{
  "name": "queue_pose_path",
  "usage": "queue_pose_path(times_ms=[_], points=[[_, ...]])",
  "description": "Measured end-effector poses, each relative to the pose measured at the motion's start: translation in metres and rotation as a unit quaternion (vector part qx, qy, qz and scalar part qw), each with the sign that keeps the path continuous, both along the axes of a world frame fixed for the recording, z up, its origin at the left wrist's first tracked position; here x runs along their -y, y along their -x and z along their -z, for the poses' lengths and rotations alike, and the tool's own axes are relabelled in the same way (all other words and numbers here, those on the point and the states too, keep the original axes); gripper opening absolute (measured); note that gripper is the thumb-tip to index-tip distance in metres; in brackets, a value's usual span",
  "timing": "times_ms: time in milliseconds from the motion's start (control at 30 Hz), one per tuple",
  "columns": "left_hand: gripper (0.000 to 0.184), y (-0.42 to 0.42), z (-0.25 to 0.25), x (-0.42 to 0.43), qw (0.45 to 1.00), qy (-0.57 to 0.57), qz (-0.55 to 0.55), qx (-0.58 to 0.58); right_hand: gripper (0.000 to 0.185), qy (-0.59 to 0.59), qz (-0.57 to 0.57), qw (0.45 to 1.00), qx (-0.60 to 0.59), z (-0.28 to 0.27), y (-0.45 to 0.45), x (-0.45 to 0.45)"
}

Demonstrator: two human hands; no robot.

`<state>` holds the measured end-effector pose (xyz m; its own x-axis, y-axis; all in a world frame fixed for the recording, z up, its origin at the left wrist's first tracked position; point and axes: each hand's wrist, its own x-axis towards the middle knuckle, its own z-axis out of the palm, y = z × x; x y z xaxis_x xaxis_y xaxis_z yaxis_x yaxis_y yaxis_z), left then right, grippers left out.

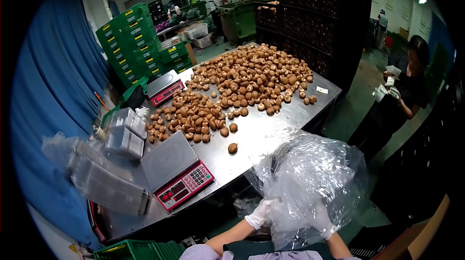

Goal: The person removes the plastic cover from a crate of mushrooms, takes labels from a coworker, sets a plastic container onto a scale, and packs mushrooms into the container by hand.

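Note:
A large clear plastic bag [315,177] bulges at the table's front right corner, partly over the edge. My left hand [260,214], in a white glove, is closed on the bag's lower left side. My right hand [322,220], also gloved, lies behind or within the film at the lower right; its fingers are blurred by the plastic. Brown mushrooms [256,76] are heaped on the metal table [218,163], with one single mushroom [232,148] near the bag. A red scale [172,165] with a grey plate stands left of the hands.
Clear plastic trays [106,182] are stacked at the left, beside a blue curtain [58,90]. A second scale [164,85] stands farther back. Green crates [128,42] and dark crates [310,13] rise behind. A person [404,90] at the right holds papers.

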<state>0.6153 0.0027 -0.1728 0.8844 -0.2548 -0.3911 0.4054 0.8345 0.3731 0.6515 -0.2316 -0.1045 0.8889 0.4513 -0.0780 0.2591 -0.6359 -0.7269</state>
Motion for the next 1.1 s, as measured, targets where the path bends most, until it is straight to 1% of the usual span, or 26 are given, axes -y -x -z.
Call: queue_pose_path(times_ms=[67, 100, 133, 167, 233, 267, 300, 333, 367, 400, 433, 500, 567, 633, 700, 767, 800, 833, 867, 900, 933, 967, 1000, 1033, 1067, 1100], points=[[0.026, -0.015, -0.024, 0.002, 0.997, -0.076, 0.014, -0.009, 0.050, 0.031, -0.023, 0.999, -0.017, -0.046, -0.005, 0.006], [0.028, -0.021, -0.043, 0.006, 0.988, -0.148, -0.017, 0.032, 0.048, 0.042, -0.018, 0.994, -0.097, -0.064, -0.009, 0.010], [0.025, -0.036, -0.049, -0.005, 0.995, -0.097, 0.016, 0.001, 0.046, 0.051, -0.014, 0.983, -0.176, -0.073, -0.014, 0.012], [0.026, -0.049, -0.053, -0.010, 0.996, -0.086, 0.017, 0.008, 0.040, 0.023, -0.182, 0.973, 0.141, -0.037, -0.024, 0.033], [0.027, -0.083, -0.065, -0.012, 0.996, -0.060, 0.008, 0.060, 0.030, -0.120, -0.070, 0.972, 0.190, -0.044, -0.046, 0.047], [0.028, -0.097, -0.071, -0.007, 0.995, -0.042, 0.009, 0.088, 0.023, -0.227, 0.064, 0.972, 0.012, -0.058, -0.058, 0.057], [0.029, -0.110, -0.077, 0.003, 0.993, -0.017, 0.015, 0.118, 0.022, -0.264, 0.129, 0.955, -0.036, -0.046, -0.084, 0.087], [0.030, -0.120, -0.083, 0.015, 0.988, 0.018, 0.025, 0.149, 0.023, -0.387, 0.166, 0.906, 0.045, -0.068, -0.097, 0.076], [0.031, -0.129, -0.087, 0.028, 0.981, 0.063, 0.044, 0.179, 0.033, -0.544, 0.230, 0.807, -0.007, -0.022, -0.132, 0.102], [0.033, -0.137, -0.090, 0.043, 0.971, 0.104, 0.066, 0.203, 0.030, -0.678, 0.228, 0.698, -0.021, 0.007, -0.158, 0.109], [0.035, -0.139, -0.088, 0.051, 0.948, 0.223, 0.126, 0.188, 0.030, -0.714, 0.236, 0.656, -0.062, 0.027, -0.175, 0.108], [0.035, -0.152, -0.096, 0.071, 0.943, 0.214, 0.135, 0.217, 0.031, -0.695, 0.202, 0.663, -0.191, 0.057, -0.190, 0.084], [0.034, -0.171, -0.109, 0.074, 0.955, 0.149, 0.092, 0.240, 0.031, -0.632, 0.098, 0.682, -0.356, 0.062, -0.165, 0.033], [0.034, -0.193, -0.122, 0.055, 0.964, 0.047, 0.025, 0.262, 0.031, -0.580, 0.004, 0.652, -0.489, 0.049, -0.130, -0.011], [0.034, -0.218, -0.136, 0.008, 0.960, -0.090, -0.025, 0.265, 0.032, -0.556, -0.043, 0.607, -0.567, 0.032, -0.102, -0.033], [0.033, -0.197, -0.204, -0.036, 0.961, -0.201, 0.015, 0.188, 0.032, -0.555, -0.049, 0.587, -0.587, 0.015, -0.092, -0.029], [0.030, -0.175, -0.236, -0.040, 0.952, -0.273, -0.048, 0.126, 0.032, -0.561, -0.039, 0.588, -0.581, 0.008, -0.092, -0.015], [0.029, -0.182, -0.217, -0.067, 0.912, -0.376, -0.048, 0.157, 0.033, -0.564, -0.026, 0.599, -0.567, 0.000, -0.095, 0.000], [0.024, -0.169, -0.228, -0.063, 0.899, -0.402, -0.090, 0.149, 0.033, -0.559, -0.010, 0.623, -0.546, -0.008, -0.100, 0.016], [0.022, -0.166, -0.218, -0.081, 0.763, -0.563, -0.109, 0.300, 0.033, -0.538, 0.014, 0.668, -0.514, -0.017, -0.106, 0.033], [0.021, -0.167, -0.208, -0.096, 0.577, -0.682, -0.122, 0.432, 0.033, -0.495, 0.037, 0.729, -0.472, -0.024, -0.113, 0.049], [0.021, -0.161, -0.217, -0.089, 0.577, -0.680, -0.118, 0.436, 0.031, -0.274, 0.071, 0.887, -0.366, -0.036, -0.124, 0.073], [0.019, -0.149, -0.234, -0.078, 0.681, -0.648, -0.091, 0.330, 0.028, -0.312, 0.023, 0.911, -0.267, -0.035, -0.132, 0.084], [0.018, -0.141, -0.242, -0.072, 0.768, -0.601, -0.061, 0.213, 0.023, -0.227, 0.019, 0.960, -0.163, -0.077, -0.127, 0.091], [0.018, -0.141, -0.239, -0.067, 0.770, -0.599, -0.058, 0.210, 0.018, -0.126, 0.037, 0.991, -0.039, -0.129, -0.115, 0.088], [0.020, -0.142, -0.235, -0.058, 0.746, -0.631, -0.023, 0.210, 0.017, -0.117, 0.034, 0.988, 0.092, -0.147, -0.109, 0.088]])
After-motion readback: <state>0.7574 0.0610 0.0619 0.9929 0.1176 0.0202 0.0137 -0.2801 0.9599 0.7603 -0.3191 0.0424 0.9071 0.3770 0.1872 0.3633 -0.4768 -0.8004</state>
